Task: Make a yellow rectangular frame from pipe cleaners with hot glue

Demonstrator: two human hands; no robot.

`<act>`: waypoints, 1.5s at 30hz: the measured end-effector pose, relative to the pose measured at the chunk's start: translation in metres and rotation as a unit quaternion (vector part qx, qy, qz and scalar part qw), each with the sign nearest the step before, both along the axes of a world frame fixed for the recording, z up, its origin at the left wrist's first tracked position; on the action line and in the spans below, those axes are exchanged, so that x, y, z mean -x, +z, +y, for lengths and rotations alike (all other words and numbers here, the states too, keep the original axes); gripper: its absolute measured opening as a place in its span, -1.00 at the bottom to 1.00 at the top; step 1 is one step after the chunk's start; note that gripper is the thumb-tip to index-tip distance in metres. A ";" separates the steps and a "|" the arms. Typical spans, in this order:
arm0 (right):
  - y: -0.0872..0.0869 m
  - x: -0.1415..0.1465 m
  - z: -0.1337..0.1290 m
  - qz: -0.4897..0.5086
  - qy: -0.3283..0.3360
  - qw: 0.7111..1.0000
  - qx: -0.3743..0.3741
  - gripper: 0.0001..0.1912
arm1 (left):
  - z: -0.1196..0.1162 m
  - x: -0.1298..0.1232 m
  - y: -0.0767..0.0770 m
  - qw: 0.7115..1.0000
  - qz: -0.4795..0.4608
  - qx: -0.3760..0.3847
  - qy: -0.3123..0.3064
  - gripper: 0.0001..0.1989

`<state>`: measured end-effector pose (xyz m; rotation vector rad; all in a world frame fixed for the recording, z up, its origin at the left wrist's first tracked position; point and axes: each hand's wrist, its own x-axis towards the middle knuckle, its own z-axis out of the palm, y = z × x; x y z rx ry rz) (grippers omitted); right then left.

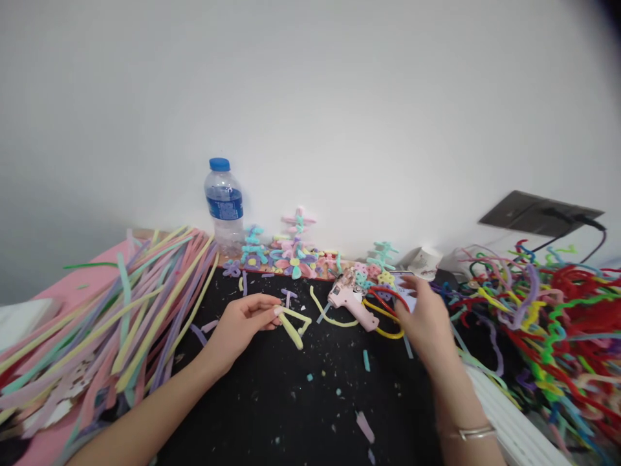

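My left hand (250, 320) pinches a pale yellow pipe-cleaner piece (294, 329) bent into a small angular shape, over the black table surface (310, 401). My right hand (422, 314), with a bracelet at the wrist, reaches to the back right beside red-and-yellow-handled scissors (388, 314). Its fingers are bent and apart near the handles; whether they touch these is unclear. Between the hands lies a pale pink glue gun (352, 305), with a curved yellow pipe cleaner (334, 320) beside it.
Long pastel pipe cleaners (155, 298) pile at the left. A water bottle (224, 207) and small pipe-cleaner figures (297, 249) stand by the wall. A paper cup (425, 262) leans at the back right. Tangled bright pipe cleaners (548, 323) fill the right. Small scraps dot the table.
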<state>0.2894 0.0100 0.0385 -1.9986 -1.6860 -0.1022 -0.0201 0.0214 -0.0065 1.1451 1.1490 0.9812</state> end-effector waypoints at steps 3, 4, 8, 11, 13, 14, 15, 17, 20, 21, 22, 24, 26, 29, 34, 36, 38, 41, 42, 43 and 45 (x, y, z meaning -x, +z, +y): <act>-0.002 -0.041 0.000 -0.097 -0.127 0.981 0.114 -0.45 | 0.000 0.000 0.001 1.000 0.001 -0.001 0.011 -0.70; -0.004 -0.049 0.000 -0.107 -0.150 0.971 0.154 -0.42 | 0.000 0.000 0.001 1.000 0.002 -0.001 0.012 -0.70; -0.010 -0.066 0.005 -0.091 -0.157 0.953 0.241 -0.28 | 0.000 0.000 0.001 1.000 -0.002 0.005 0.018 -0.71; -0.008 -0.071 0.012 -0.060 -0.142 0.951 0.269 -0.19 | 0.000 0.000 0.001 1.000 -0.012 0.010 0.019 -0.71; -0.006 -0.074 0.017 -0.046 -0.137 0.947 0.286 -0.15 | 0.000 0.000 0.001 1.000 -0.015 0.012 0.017 -0.71; -0.004 -0.076 0.018 -0.042 -0.136 0.946 0.291 -0.13 | -0.001 0.000 0.001 1.000 -0.015 0.014 0.016 -0.71; -0.004 -0.077 0.020 -0.040 -0.135 0.946 0.293 -0.11 | -0.001 0.000 0.001 1.000 -0.014 0.015 0.015 -0.71; -0.003 -0.079 0.023 -0.043 -0.124 0.947 0.292 -0.08 | -0.001 0.000 0.002 1.000 -0.011 0.015 0.012 -0.70; -0.003 -0.077 0.027 -0.053 -0.116 0.946 0.299 -0.06 | -0.001 -0.001 0.003 1.000 -0.006 0.009 0.009 -0.71; -0.004 -0.075 0.028 -0.056 -0.122 0.944 0.300 -0.06 | 0.000 -0.001 0.003 1.000 -0.005 0.008 0.009 -0.71; -0.004 -0.072 0.029 -0.060 -0.134 0.943 0.299 -0.07 | 0.000 -0.001 0.002 1.000 -0.004 0.007 0.009 -0.71; -0.005 -0.067 0.029 -0.066 -0.165 0.942 0.286 -0.12 | 0.000 -0.001 0.001 1.000 -0.006 0.008 0.010 -0.70; -0.005 -0.061 0.029 -0.065 -0.187 0.942 0.271 -0.18 | 0.000 0.000 0.000 1.000 -0.010 0.011 0.012 -0.70; -0.003 -0.056 0.028 -0.059 -0.198 0.942 0.264 -0.22 | 0.000 0.000 -0.002 1.000 -0.017 0.019 0.009 -0.70; -0.005 -0.055 0.026 -0.072 -0.181 0.946 0.259 -0.26 | -0.001 -0.001 0.001 0.999 -0.027 0.022 0.005 -0.70; -0.008 -0.057 0.024 -0.077 -0.169 0.949 0.253 -0.26 | -0.001 -0.001 0.002 0.999 -0.028 0.027 0.005 -0.71; -0.010 -0.059 0.022 -0.086 -0.152 0.955 0.240 -0.27 | -0.001 -0.001 0.003 0.999 -0.030 0.030 0.006 -0.71; -0.006 -0.059 0.016 -0.106 -0.117 0.970 0.185 -0.38 | -0.001 -0.002 0.004 0.999 -0.035 0.036 0.003 -0.71; -0.003 -0.056 0.014 -0.107 -0.105 0.977 0.154 -0.47 | -0.001 -0.002 0.003 0.999 -0.036 0.038 0.001 -0.71; 0.001 -0.050 0.011 -0.102 -0.092 0.984 0.112 -0.56 | -0.001 -0.002 0.003 0.998 -0.038 0.040 0.000 -0.71; 0.009 -0.032 0.008 -0.066 -0.063 0.996 0.021 -0.64 | -0.002 -0.003 0.003 0.998 -0.042 0.042 -0.005 -0.71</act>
